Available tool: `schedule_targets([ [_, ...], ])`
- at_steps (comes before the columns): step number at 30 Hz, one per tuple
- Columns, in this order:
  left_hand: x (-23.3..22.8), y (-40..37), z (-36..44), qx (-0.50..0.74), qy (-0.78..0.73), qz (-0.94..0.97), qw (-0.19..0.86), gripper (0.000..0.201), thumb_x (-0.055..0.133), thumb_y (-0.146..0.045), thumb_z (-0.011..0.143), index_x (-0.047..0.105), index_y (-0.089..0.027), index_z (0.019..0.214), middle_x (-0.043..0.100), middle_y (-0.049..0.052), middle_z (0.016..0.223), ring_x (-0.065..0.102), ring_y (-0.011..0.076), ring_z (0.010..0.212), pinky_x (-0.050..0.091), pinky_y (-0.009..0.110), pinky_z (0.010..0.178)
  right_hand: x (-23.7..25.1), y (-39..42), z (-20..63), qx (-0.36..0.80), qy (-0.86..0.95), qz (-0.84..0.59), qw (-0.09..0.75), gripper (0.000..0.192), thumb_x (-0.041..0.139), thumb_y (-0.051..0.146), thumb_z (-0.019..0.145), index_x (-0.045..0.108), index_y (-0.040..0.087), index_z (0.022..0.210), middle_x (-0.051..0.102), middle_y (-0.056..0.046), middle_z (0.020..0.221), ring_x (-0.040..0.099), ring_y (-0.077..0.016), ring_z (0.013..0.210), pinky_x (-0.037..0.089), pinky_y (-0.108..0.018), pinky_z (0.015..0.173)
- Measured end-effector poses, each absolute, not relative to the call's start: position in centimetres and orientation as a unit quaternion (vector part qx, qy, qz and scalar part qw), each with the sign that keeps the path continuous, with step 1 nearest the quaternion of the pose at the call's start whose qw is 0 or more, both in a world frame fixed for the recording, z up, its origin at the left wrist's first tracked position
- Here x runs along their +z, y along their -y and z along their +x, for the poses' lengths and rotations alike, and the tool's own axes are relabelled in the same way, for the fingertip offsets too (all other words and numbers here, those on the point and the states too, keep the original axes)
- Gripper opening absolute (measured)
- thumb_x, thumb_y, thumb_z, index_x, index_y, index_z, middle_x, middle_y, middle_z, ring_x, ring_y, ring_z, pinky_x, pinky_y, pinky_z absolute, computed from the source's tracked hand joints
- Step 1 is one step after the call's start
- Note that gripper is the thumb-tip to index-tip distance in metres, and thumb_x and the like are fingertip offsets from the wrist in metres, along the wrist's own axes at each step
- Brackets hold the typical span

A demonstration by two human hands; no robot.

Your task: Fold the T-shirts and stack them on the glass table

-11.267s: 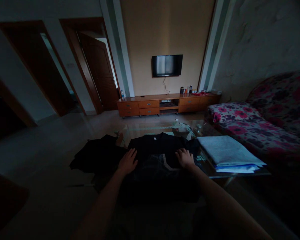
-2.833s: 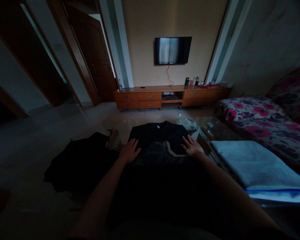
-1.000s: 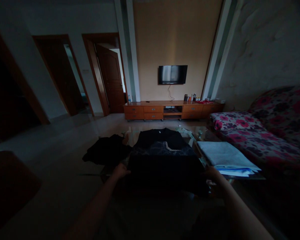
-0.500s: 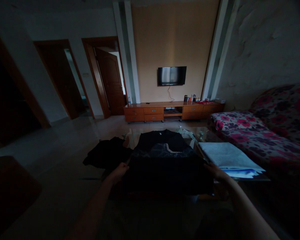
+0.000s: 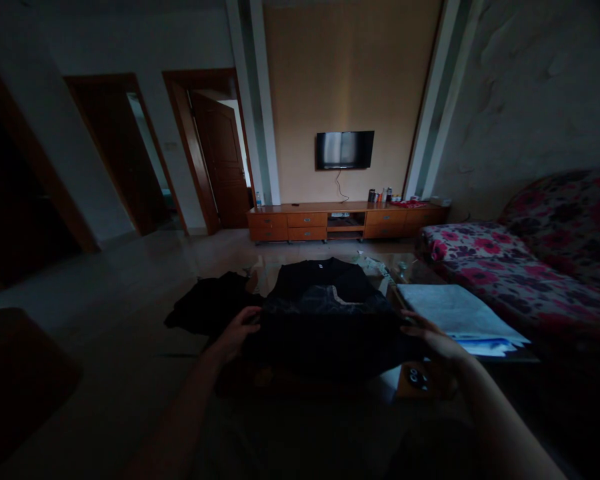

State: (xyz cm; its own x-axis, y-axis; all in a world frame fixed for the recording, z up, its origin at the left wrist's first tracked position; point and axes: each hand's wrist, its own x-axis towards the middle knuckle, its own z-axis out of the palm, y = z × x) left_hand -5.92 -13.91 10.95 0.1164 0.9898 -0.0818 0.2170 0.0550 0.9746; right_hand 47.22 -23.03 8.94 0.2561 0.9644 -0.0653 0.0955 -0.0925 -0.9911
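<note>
A black T-shirt point(image 5: 325, 340) lies across the glass table in front of me, its collar and small white label at the far side. A dark grey pattern with a pale edge crosses its middle, and the near part is folded over. My left hand point(image 5: 237, 333) grips the shirt's left edge, fingers bent over the cloth. At the right edge, my right hand point(image 5: 433, 335) holds the fabric, its thumb and fingers partly lost in shadow. Beside my left hand rests a heap of black cloth point(image 5: 207, 305).
Right of the shirt sits a flat pale stack point(image 5: 463, 312) with blue and white layers. A flowered sofa point(image 5: 525, 273) stands on the right. Farther off are a low wooden TV cabinet point(image 5: 307, 223) and a wall television point(image 5: 345, 150). Glass table point(image 5: 267, 267) shows behind the shirt.
Both hands have shifted slightly away from me along the shirt's sides. The shirt's near edge has drawn back and up, uncovering a dark round-marked item below on the right.
</note>
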Motion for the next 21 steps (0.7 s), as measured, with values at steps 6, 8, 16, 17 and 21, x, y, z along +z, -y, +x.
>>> schedule_targets([
  [6,11.8,13.6,-6.0,0.437,-0.46,0.616,0.468,0.038,0.055,-0.022,0.07,0.075,-0.018,0.103,0.072,0.01,0.126,0.059,0.03,0.128,0.045,0.045,0.11,9.9,22.3,47.0,0.473,0.402,-0.541,0.568,0.064,0.086,0.032,0.06,0.069,0.025,0.121,0.075,-0.006,0.12,0.071,-0.0258,0.107,0.058,-0.033,0.085],
  [8,12.3,13.9,-6.1,0.423,-0.432,0.645,0.468,0.051,0.054,-0.017,0.063,0.076,-0.019,0.109,0.066,0.008,0.138,0.055,0.0309,0.134,0.045,0.047,0.111,10.0,22.0,46.8,0.437,0.389,-0.551,0.595,0.062,0.088,0.036,0.058,0.072,0.024,0.116,0.074,-0.006,0.123,0.068,-0.0263,0.114,0.058,-0.032,0.089],
  [16,11.1,13.3,-6.5,0.411,-0.463,0.634,0.463,0.062,0.064,-0.008,0.056,0.076,-0.02,0.115,0.055,0.009,0.15,0.05,0.0311,0.139,0.044,0.042,0.112,10.0,21.6,46.8,0.384,0.382,-0.537,0.647,0.05,0.09,0.047,0.056,0.075,0.024,0.098,0.077,-0.006,0.112,0.07,-0.0274,0.111,0.059,-0.035,0.09],
  [17,10.7,13.0,-6.7,0.416,-0.466,0.627,0.465,0.058,0.067,-0.009,0.056,0.078,-0.02,0.112,0.055,0.01,0.15,0.05,0.0318,0.139,0.044,0.043,0.112,10.1,21.6,46.9,0.395,0.373,-0.53,0.651,0.049,0.089,0.046,0.057,0.075,0.024,0.098,0.078,-0.005,0.11,0.07,-0.0265,0.11,0.059,-0.034,0.089],
  [21,9.1,12.1,-7.6,0.396,-0.479,0.643,0.447,0.054,0.074,-0.012,0.053,0.079,-0.019,0.106,0.053,0.013,0.152,0.048,0.0361,0.14,0.043,0.05,0.112,9.9,21.4,47.0,0.446,0.323,-0.498,0.67,0.039,0.085,0.039,0.064,0.076,0.024,0.099,0.078,-0.004,0.11,0.071,-0.0239,0.107,0.059,-0.03,0.088],
])
